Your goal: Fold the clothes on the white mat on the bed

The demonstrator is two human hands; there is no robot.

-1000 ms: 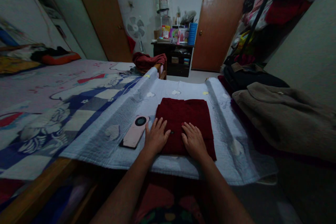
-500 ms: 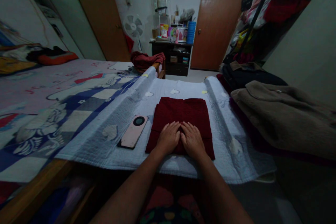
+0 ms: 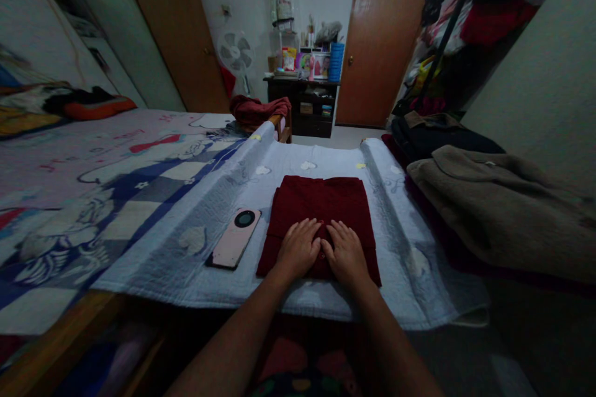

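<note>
A dark red folded garment (image 3: 323, 198) lies on a light blue quilted cloth (image 3: 214, 282). My left hand (image 3: 299, 249) rests flat on the left part of the garment, fingers stretched forward. Flat on the garment's right part lies my right hand (image 3: 345, 253), its fingers spread a little. The two thumbs are near each other, with a small button visible between the hands. Left of the garment, a pink phone (image 3: 235, 240) with a round black camera ring lies on the cloth.
A patterned bed (image 3: 107, 161) stretches along the left. Folded clothes, with a brown fleece (image 3: 488, 205) on top, sit at the right. Farther back are a reddish cloth bundle (image 3: 258, 111), a fan (image 3: 236, 51) and a dark cabinet (image 3: 310, 126).
My hands have moved slightly apart, showing more of the garment and a button between them. The view has shifted a little.
</note>
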